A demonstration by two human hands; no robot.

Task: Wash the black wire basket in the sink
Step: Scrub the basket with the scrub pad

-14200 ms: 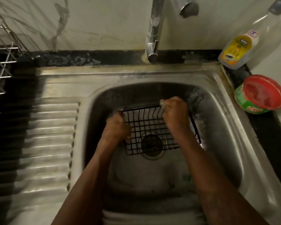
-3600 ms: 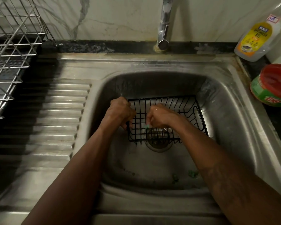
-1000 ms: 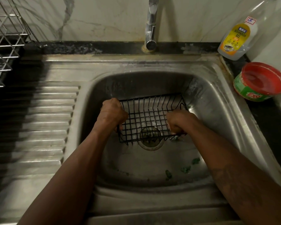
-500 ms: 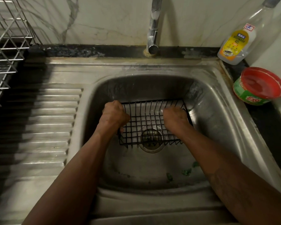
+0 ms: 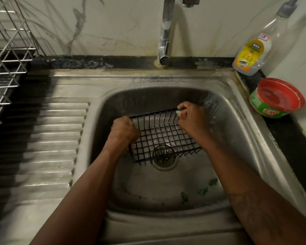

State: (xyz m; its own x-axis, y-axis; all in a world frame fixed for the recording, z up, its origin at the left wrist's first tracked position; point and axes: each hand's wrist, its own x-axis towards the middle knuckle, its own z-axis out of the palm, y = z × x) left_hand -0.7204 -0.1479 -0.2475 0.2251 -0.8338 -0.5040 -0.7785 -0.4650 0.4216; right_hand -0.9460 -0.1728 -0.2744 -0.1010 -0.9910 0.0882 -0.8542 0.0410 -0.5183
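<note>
The black wire basket (image 5: 159, 137) is held tilted inside the steel sink (image 5: 240, 131), just above the drain. My left hand (image 5: 123, 132) grips its left edge with curled fingers. At the basket's far right corner, my right hand (image 5: 191, 117) presses a small pale green scrubber (image 5: 179, 112) against the top rim wire. Most of the scrubber is hidden inside the fist.
The tap (image 5: 164, 32) stands behind the basin and no water runs from it. A dishwash gel bottle (image 5: 253, 53) and a red-topped soap tub (image 5: 279, 98) sit at the right. A wire dish rack (image 5: 5, 55) stands far left beside the ribbed drainboard (image 5: 57, 138). Green scraps (image 5: 202, 191) lie in the basin.
My right hand has slid with the scrubber from the basket's near right side up to its far right corner. The left hand keeps its grip on the left edge.
</note>
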